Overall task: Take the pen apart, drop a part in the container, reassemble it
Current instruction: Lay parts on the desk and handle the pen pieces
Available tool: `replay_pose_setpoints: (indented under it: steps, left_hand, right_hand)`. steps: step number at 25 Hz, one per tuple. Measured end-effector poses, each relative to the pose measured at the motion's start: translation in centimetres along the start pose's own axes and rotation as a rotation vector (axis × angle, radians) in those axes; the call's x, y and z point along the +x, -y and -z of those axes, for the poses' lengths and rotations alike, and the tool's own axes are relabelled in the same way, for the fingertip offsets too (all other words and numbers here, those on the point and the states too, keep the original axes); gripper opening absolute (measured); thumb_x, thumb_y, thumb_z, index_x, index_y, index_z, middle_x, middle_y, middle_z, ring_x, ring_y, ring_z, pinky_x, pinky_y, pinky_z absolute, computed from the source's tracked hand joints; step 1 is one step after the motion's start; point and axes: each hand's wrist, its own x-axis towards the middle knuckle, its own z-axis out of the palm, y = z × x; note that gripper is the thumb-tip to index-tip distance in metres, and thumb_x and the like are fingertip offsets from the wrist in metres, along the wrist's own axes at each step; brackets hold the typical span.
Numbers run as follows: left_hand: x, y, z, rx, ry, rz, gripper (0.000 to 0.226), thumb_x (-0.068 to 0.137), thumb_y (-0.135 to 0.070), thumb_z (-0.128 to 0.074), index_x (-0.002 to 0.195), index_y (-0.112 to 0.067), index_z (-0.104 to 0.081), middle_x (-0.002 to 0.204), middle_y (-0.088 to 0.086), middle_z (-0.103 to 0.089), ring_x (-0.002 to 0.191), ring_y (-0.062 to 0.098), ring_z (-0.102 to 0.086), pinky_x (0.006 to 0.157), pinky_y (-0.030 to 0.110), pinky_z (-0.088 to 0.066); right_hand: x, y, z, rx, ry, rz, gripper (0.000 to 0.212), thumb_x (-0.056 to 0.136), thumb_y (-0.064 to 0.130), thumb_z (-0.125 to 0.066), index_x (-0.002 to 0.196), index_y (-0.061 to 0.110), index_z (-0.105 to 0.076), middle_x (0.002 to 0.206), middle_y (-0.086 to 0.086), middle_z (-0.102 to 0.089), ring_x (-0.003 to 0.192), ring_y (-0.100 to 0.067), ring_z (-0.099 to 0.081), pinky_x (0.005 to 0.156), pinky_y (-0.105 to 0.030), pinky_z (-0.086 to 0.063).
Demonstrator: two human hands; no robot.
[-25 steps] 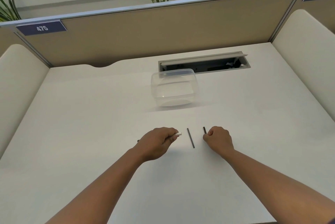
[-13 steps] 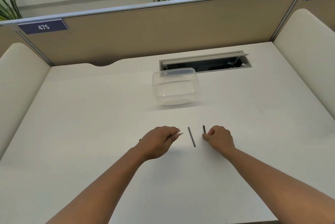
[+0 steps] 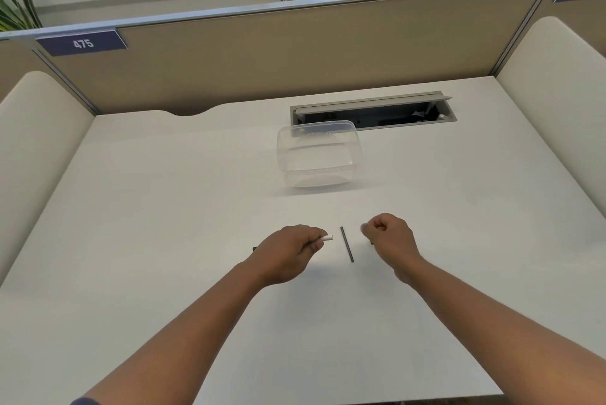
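Container (image 3: 318, 155) clear, empty, beyond both hands

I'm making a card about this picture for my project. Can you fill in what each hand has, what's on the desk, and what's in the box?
left hand: closed on a pen part, white tip poking out
right hand: closed; what it holds cannot be told
rod: thin, dark, flat on the desk between the hands
box: clear, open, nothing seen inside

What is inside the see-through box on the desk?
Nothing that shows. The clear container looks empty: only its own walls and the white desk show through it. No pen part is in it yet; a thin dark rod lies outside, nearer the hands.
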Motion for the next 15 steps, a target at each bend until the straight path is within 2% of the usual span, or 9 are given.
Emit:
replay_pose_setpoints:
  steps: [3,6,11,15]
  left_hand:
    - [0.2,-0.1,0.0,0.083,0.027,-0.019,0.032,0.105,-0.026,-0.038,0.130,-0.026,-0.060,0.102,-0.005,-0.063,0.097,0.020,-0.058,0.084,0.040,-0.050]
    - [0.3,-0.1,0.1,0.160,0.044,-0.030,0.032,0.102,-0.015,-0.041,0.129,-0.017,-0.059,0.106,-0.007,-0.063,0.101,0.022,-0.058,0.087,0.042,-0.050]
    - [0.4,-0.4,0.1,0.182,0.001,-0.082,0.033,0.102,-0.018,-0.043,0.133,-0.011,-0.051,0.105,0.000,-0.069,0.098,0.025,-0.060,0.083,0.048,-0.053]
    - [1.1,0.4,0.0,0.214,0.022,-0.080,0.028,0.103,-0.026,-0.045,0.127,-0.015,-0.056,0.112,0.006,-0.072,0.103,0.030,-0.063,0.089,0.049,-0.051]
  right_hand:
    - [-1.6,2.5,-0.2,0.100,0.203,0.066,0.013,0.086,0.032,-0.070,0.079,0.021,-0.070,0.071,0.010,-0.068,0.062,-0.008,-0.058,0.053,-0.018,-0.045]
    - [-3.0,3.8,-0.4,0.018,0.324,0.206,0.003,0.085,0.028,-0.072,0.087,0.027,-0.073,0.079,0.016,-0.070,0.063,-0.001,-0.058,0.053,-0.015,-0.047]
    - [-3.7,3.6,-1.2,-0.237,0.359,0.400,0.005,0.088,0.023,-0.073,0.088,0.028,-0.075,0.076,0.014,-0.066,0.066,-0.004,-0.055,0.059,-0.014,-0.045]
    - [-3.3,3.2,-1.8,-0.226,0.354,0.408,0.010,0.092,0.029,-0.069,0.085,0.027,-0.076,0.069,0.010,-0.067,0.058,-0.002,-0.051,0.055,-0.015,-0.042]
